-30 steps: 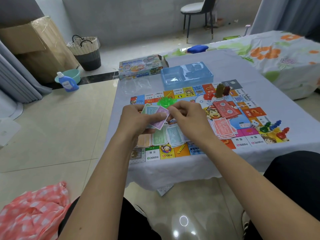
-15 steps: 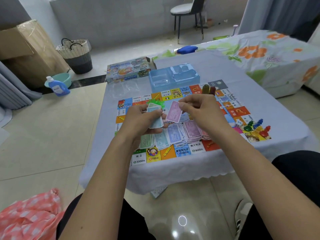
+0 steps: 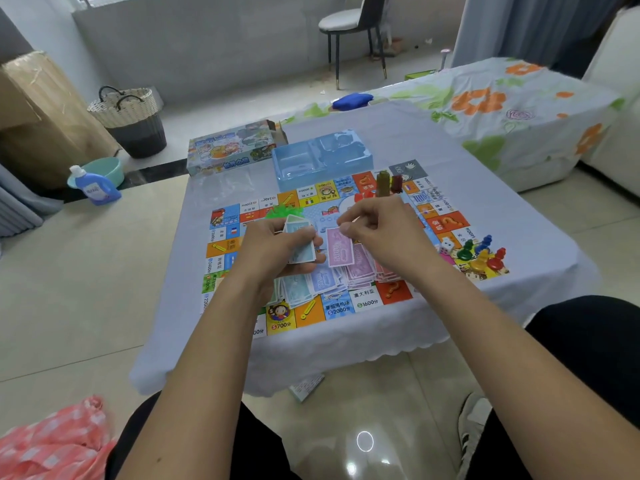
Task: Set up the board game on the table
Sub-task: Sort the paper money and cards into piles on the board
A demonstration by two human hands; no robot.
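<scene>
The table [image 3: 433,150], under a pale cloth, carries the game board [image 3: 446,223] spread flat across its near half, so the task's main thing is already in place. At 12 o'clock from the board sit the blue plastic tray [image 3: 322,161] and, toward 11 o'clock, the game box [image 3: 228,150]. Over the board's middle the left hand [image 3: 273,251] grips a small stack of notes [image 3: 300,244], fingers curled round it with the thumb on top. Just at 3 o'clock from it the right hand [image 3: 381,230] pinches a single pink note [image 3: 340,247] by its top edge between thumb and fingertips, the note hanging above the sorted piles [image 3: 332,278] that line the board's 6 o'clock edge. Pawns [image 3: 485,252] and dice [image 3: 446,244] cluster at the board's 4 o'clock corner.

The step in hand looks like sorting money by colour. To do it well, the pink note should go squarely onto the matching pink pile at about 5 o'clock from the pinch, laid flat and released only once its edges line up, so the piles stay separate. The left grip needs to stay firm enough that the stack does not fan out. How many notes remain in that stack is hard to judge, since fingers cover much of it
</scene>
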